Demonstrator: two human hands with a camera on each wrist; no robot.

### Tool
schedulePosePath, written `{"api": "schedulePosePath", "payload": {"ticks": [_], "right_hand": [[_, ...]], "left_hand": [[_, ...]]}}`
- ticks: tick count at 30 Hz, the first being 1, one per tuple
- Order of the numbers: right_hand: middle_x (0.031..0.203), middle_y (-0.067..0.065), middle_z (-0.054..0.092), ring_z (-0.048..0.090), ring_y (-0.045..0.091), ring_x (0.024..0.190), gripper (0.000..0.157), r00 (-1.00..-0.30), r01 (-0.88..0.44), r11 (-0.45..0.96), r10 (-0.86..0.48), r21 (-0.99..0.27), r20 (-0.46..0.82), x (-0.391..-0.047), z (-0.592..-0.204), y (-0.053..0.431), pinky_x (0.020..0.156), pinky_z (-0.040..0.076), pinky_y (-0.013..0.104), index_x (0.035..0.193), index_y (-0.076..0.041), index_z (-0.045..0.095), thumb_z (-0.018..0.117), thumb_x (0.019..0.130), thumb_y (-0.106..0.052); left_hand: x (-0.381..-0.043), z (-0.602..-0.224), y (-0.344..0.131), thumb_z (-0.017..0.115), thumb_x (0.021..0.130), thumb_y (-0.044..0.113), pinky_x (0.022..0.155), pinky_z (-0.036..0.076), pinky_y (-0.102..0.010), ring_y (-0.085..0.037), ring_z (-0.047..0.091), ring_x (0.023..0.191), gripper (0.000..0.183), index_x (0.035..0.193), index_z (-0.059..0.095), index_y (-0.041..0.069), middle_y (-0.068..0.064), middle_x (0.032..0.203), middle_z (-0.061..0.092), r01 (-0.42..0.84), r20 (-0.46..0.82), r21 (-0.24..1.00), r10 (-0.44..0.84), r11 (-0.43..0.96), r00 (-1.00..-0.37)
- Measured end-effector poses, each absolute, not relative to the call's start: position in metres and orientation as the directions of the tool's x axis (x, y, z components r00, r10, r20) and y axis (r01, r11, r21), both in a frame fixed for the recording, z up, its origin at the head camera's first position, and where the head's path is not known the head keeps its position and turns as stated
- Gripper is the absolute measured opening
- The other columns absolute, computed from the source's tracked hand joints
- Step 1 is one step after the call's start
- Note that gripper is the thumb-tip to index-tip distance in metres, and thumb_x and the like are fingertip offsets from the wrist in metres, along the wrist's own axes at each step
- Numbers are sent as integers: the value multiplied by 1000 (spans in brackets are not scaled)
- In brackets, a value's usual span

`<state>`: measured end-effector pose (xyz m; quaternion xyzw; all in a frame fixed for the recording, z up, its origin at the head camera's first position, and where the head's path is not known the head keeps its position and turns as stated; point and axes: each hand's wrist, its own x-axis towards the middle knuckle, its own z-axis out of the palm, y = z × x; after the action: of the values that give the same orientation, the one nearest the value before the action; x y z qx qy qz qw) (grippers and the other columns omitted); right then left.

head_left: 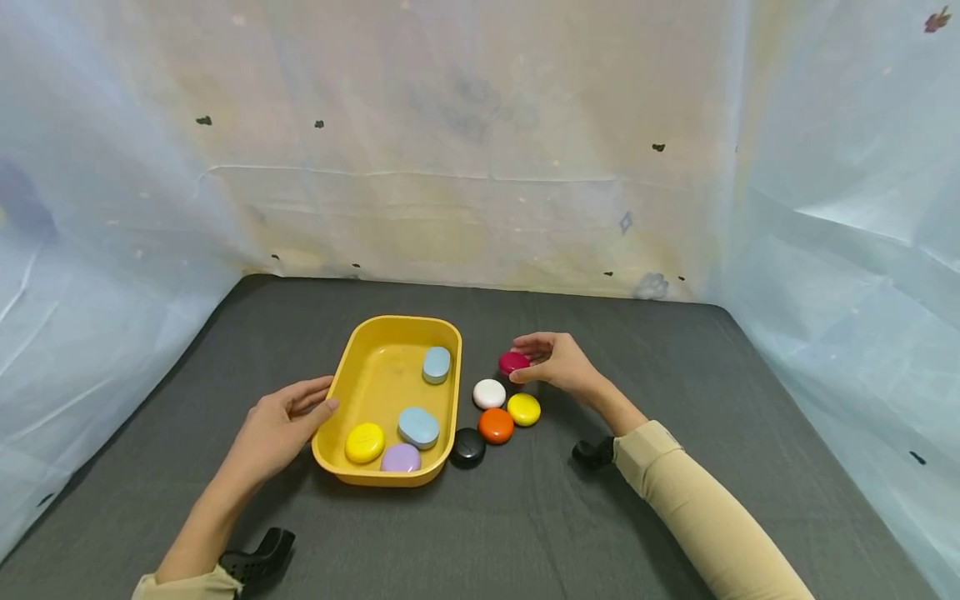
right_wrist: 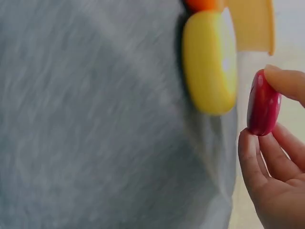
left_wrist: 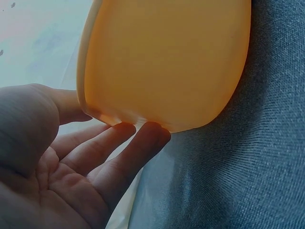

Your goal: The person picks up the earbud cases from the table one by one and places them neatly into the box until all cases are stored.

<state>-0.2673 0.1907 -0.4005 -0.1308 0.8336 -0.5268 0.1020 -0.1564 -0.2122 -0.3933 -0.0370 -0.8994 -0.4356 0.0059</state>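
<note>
The red case (head_left: 513,362) sits on the dark cloth (head_left: 675,375), pinched between thumb and fingers of the right hand (head_left: 555,363). White case (head_left: 489,393) lies at its seven o'clock. The left hand (head_left: 281,421), fingers relaxed, touches the yellow tray (head_left: 352,367).

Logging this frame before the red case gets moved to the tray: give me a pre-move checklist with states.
1. Right hand pinches the red case between thumb and fingers: ok.
2. Red case lifted off the cloth: cannot tell.
3. Left hand steadies the yellow tray at its wall, fingers straight: ok.
4. Free floor in the tray's middle: ok.
5. White case lies near the path to the tray: not ok.
</note>
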Motion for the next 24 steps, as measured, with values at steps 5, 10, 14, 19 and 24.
{"api": "schedulePosePath", "payload": {"ticks": [5,10,14,19,24], "right_hand": [[118,7,66,63,27,100,59,-948,-122,349,-319,-929,4,-259,-391,187,87,53,36,129,-1,61,87,77,-13],[119,8,66,63,29,101,59,-953,-126,305,-303,-944,30,-252,-378,183,85,54,34,130,-3,61,86,78,-14],[120,9,67,63,29,102,57,-957,-135,263,-283,-955,58,-245,-367,178,85,54,34,129,-4,62,85,78,-13],[121,8,66,63,29,105,55,-960,-147,212,-264,-966,89,-237,-355,170,87,54,32,128,-5,63,86,78,-10],[123,9,65,62,31,106,56,-957,-150,155,-272,-976,103,-229,-347,163,88,53,32,129,-2,61,84,78,-7]], "left_hand": [[-156,-394,-211,60,99,41,90,51,-49,-37,56,120,61,145,48,3,-20,133,58,57,23,786,64,616,-998],[-156,-395,-210,60,99,40,90,51,-49,-37,56,120,60,145,47,2,-20,133,58,66,29,792,71,607,-997],[-156,-394,-212,60,99,39,91,50,-50,-37,55,121,60,145,47,3,-20,133,58,89,50,791,81,606,-995],[-155,-392,-214,59,99,40,92,49,-51,-38,54,122,61,146,46,3,-21,134,57,88,49,787,81,611,-996],[-155,-392,-213,59,100,39,90,51,-50,-37,55,121,61,146,46,3,-20,134,57,81,40,792,82,605,-996]]}}
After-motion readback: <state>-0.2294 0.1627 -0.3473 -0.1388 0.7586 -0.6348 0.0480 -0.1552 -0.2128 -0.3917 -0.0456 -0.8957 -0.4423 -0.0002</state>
